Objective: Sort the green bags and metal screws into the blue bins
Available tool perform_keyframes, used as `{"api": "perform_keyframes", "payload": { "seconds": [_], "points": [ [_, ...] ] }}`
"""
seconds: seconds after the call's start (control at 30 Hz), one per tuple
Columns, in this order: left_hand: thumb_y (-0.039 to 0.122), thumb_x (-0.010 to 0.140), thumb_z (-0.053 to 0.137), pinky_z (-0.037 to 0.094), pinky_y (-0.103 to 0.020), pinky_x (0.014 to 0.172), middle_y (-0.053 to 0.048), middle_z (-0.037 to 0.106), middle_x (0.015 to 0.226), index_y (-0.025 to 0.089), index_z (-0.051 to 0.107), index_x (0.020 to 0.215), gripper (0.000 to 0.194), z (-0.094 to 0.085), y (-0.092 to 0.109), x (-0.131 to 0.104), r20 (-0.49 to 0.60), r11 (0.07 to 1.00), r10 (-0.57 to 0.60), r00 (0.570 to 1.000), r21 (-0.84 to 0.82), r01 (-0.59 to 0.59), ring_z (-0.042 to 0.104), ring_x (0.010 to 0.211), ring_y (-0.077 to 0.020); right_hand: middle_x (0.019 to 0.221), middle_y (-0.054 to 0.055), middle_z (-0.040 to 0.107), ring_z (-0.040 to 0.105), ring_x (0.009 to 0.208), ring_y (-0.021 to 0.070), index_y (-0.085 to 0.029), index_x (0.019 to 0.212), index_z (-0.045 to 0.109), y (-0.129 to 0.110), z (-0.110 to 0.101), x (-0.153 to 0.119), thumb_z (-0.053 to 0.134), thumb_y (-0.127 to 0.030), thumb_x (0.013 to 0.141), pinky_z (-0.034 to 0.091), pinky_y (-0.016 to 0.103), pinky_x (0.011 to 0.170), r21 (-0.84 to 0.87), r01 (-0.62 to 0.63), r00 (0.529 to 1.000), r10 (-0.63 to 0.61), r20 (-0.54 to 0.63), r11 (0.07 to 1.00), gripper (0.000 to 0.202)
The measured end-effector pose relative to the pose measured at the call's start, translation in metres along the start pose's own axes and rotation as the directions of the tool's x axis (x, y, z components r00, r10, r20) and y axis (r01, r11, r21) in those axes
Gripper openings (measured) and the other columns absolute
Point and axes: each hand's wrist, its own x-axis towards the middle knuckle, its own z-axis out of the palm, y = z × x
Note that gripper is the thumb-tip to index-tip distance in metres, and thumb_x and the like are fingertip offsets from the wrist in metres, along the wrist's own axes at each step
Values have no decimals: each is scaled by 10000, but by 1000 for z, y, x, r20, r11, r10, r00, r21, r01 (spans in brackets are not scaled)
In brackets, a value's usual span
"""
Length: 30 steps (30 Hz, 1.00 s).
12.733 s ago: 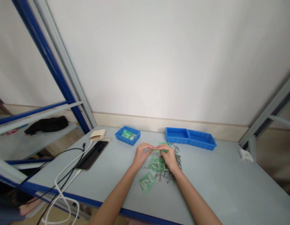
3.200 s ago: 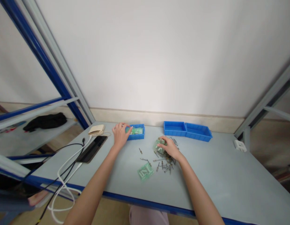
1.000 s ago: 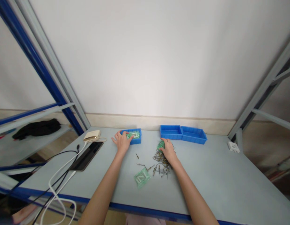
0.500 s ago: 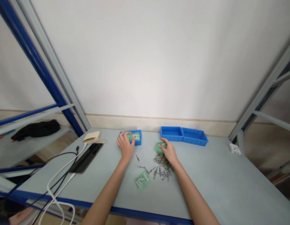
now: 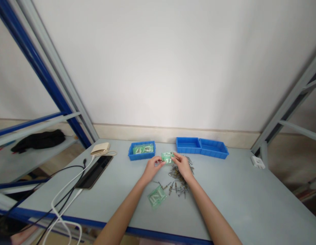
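OK, from my end: left hand point(image 5: 150, 168) pinches the left edge of a green packet point(image 5: 167, 157), right hand point(image 5: 182, 165) its right edge. Grip closed at both ends, thumb against fingers. Packet sits between the hands, in front of the gap between the left tray point(image 5: 142, 156) and the two joined trays point(image 5: 200, 150). I'd guess the two-sided hold keeps soft film flat. Trays line the wall, probably freeing the front for handling. Fastener pile point(image 5: 175, 174) and second packet point(image 5: 157, 196) crowd near side; front edge well apart. Phone point(image 5: 94, 172) and cables limit me left. Widest desk point(image 5: 234, 197) stretch: right of right forearm.
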Motion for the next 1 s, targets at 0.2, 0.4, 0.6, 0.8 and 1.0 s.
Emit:
{"api": "perform_keyframes", "payload": {
  "seconds": [0.2,0.4,0.6,0.8,1.0],
  "points": [
    [276,669,655,451,-286,723,-58,688,809,185,690,738,120,-9,-6,2,-96,998,37,995,-51,-42,591,821,-188,915,56,700,622,901,217,-193,778,695,-14,0,-7,593,-297,682,487,328,763,-132,105,988,-88,129,986,174],
    [395,613,686,419,-253,583,-8,607,578,141,633,598,260,-8,-6,1,-70,988,-81,994,-134,71,508,564,-127,612,14,656,603,548,165,-161,704,620,-7,1,-4,665,-355,601,479,275,553,9,-17,995,16,99,1000,224],
    [531,614,629,327,-210,495,25,504,478,124,551,508,429,-9,-6,1,195,922,-184,963,-305,238,417,489,-86,407,-24,562,537,370,160,-155,845,587,0,4,-4,645,-433,631,417,251,404,44,-193,970,184,157,980,356],
    [531,611,613,298,-210,486,39,444,456,140,512,492,421,-15,-6,5,32,928,-206,978,-309,206,390,478,-87,616,20,664,580,482,158,-185,895,640,-17,3,-11,542,-388,763,450,273,507,-177,-61,975,96,199,982,260],
    [494,683,547,343,-217,536,24,483,500,157,504,517,379,-60,-11,21,-381,977,-156,911,-194,86,450,518,-109,1094,42,625,557,1014,207,-236,924,686,-47,1,-29,686,-365,677,438,296,818,-246,337,796,-136,590,909,279]
  ]
}}
